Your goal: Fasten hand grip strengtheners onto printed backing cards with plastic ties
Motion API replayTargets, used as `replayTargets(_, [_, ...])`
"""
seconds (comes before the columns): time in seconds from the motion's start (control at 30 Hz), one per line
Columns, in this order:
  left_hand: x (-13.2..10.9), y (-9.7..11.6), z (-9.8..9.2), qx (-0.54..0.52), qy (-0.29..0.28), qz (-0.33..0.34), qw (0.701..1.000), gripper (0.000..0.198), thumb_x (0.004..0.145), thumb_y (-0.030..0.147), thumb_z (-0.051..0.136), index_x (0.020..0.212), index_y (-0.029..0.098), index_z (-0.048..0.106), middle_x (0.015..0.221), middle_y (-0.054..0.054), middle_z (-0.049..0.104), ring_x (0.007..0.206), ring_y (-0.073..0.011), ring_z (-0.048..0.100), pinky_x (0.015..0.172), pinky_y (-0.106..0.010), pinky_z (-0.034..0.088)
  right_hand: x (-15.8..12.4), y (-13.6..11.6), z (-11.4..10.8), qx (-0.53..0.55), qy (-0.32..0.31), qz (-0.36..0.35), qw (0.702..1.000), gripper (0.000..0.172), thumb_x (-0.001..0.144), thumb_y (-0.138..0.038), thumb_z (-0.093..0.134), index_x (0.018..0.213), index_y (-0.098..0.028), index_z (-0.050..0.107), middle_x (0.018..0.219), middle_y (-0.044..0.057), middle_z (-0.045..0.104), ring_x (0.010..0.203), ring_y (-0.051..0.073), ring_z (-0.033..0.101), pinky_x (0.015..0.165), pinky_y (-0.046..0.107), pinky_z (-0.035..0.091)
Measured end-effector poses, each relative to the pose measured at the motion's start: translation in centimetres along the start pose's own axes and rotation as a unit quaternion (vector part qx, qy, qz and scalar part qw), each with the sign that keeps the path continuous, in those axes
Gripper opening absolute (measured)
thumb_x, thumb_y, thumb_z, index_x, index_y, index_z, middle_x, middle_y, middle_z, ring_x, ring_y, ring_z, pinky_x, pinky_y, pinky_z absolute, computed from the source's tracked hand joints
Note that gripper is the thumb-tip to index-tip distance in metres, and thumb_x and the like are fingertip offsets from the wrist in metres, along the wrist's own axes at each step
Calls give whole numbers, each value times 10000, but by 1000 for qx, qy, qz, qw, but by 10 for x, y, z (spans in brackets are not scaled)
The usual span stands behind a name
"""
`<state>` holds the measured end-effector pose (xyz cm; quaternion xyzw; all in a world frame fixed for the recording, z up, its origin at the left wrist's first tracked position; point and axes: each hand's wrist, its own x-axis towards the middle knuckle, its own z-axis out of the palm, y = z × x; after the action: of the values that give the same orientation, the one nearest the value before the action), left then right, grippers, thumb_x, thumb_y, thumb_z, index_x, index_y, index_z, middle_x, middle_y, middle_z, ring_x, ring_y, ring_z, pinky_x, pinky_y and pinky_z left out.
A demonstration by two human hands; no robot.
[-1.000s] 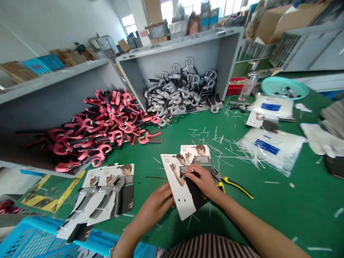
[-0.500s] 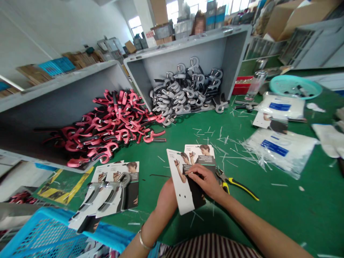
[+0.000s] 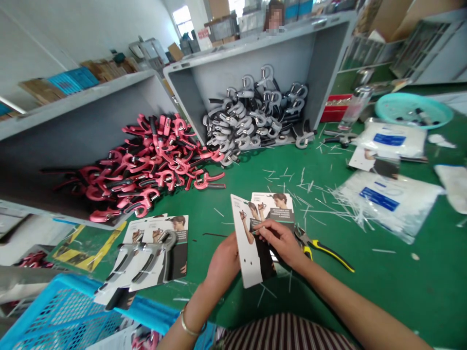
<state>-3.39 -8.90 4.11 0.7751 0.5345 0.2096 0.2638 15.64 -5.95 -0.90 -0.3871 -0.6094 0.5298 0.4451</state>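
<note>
A printed backing card [image 3: 251,265] stands tilted above the table, its face with two punched holes turned partly toward me. My left hand [image 3: 224,260] holds it from behind, and the fingers are hidden by the card. Against the card's front, my right hand [image 3: 280,241] has thumb and index finger pinched together near its middle; what lies between them is too small to make out. Another printed card [image 3: 282,200] lies behind it on the table. Cutting pliers [image 3: 330,253] with yellow and black handles rest just right of my right hand.
Grey hand grips [image 3: 241,121] and pink hand grips [image 3: 160,165] spill from two grey bins. Carded grips [image 3: 156,257] lie left, above a blue basket [image 3: 65,311]. White plastic ties [image 3: 310,209] are scattered rightward, beside bags [image 3: 392,199] and a turquoise tray [image 3: 412,104]. A person [image 3: 273,19] is behind the bins.
The card in my left hand has turned slightly more edge-on. My right hand's pinch stays at the card's front, shifted a little. The view has moved slightly.
</note>
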Motion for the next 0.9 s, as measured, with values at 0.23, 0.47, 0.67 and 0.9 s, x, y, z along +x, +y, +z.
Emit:
replayTargets(0.23, [-5,-15,4,0,49,24,999,220,899,142,524,1033,162,698,968,-93,682,926,-214,638,835,-306,503,4,-17,-3,-113,-23,-67,991,194,981,-260,466,1044,-232,647,977,55,656,912,195,612,829,329,485])
replayTargets(0.47, [2,-12,0,-34,30,26,999,316,836,40,508,1057,167,694,1005,-84,717,888,-201,654,840,-312,506,3,-19,0,-157,-46,-86,983,248,999,-210,395,1069,-237,631,997,64,628,930,197,602,858,344,485])
replayTargets(0.67, [-5,-17,5,-85,96,-85,988,243,828,145,548,1058,176,619,938,-44,704,821,-183,661,760,-279,510,3,-16,3,-163,-54,-99,980,202,992,-230,450,1080,-250,630,1013,58,630,987,205,592,893,358,478])
replayTargets(0.9, [-7,-13,1,-252,119,-145,949,382,952,389,422,1237,165,544,1158,-92,681,1031,-219,642,852,-312,509,3,-21,8,-224,-49,-111,967,156,989,-264,484,967,-247,638,940,40,623,951,193,584,877,334,467])
